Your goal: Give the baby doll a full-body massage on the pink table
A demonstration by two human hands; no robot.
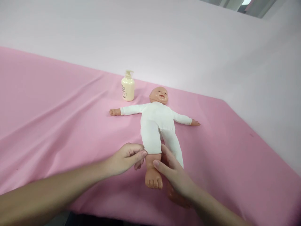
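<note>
Lying between fingers point(141, 153), doll's leg point(152, 160)

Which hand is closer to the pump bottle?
Left. The left hand is at the doll's leg, on the pump bottle's side; the right hand is across that leg, farther away.

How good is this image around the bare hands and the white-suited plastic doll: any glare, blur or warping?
Head view: soft light, small highlights on the doll's bald head and the cream pump bottle; bottle print too small to read; doll's lower foot shaded and soft-edged beneath the right hand; wide-angle stretching seems to lengthen the left forearm.
</note>
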